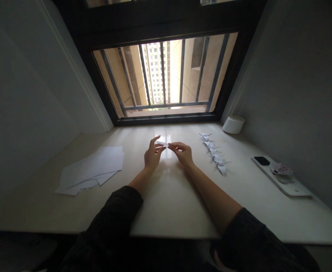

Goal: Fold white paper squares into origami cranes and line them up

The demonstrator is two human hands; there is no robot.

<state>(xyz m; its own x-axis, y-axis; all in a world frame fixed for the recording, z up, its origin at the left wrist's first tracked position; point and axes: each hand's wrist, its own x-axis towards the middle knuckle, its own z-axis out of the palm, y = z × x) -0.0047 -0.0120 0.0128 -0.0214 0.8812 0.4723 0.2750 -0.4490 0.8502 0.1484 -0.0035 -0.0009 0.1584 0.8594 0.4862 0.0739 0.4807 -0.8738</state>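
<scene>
A small folded piece of white paper (163, 144) is held just above the pale desk (166, 204), near its middle. My left hand (152, 154) pinches the paper's left end with thumb and fingers. My right hand (183, 152) pinches its right end, fingers curled. Both hands sit side by side, wrists resting low over the desk. To the right of my right hand lies a row of several finished white paper cranes (214, 153).
A loose stack of white paper sheets (94, 169) lies at the left. A white phone with a round sticker (280, 174) lies at the right. A white cup-like container (233, 124) stands by the barred window (166, 75). Walls close in on both sides.
</scene>
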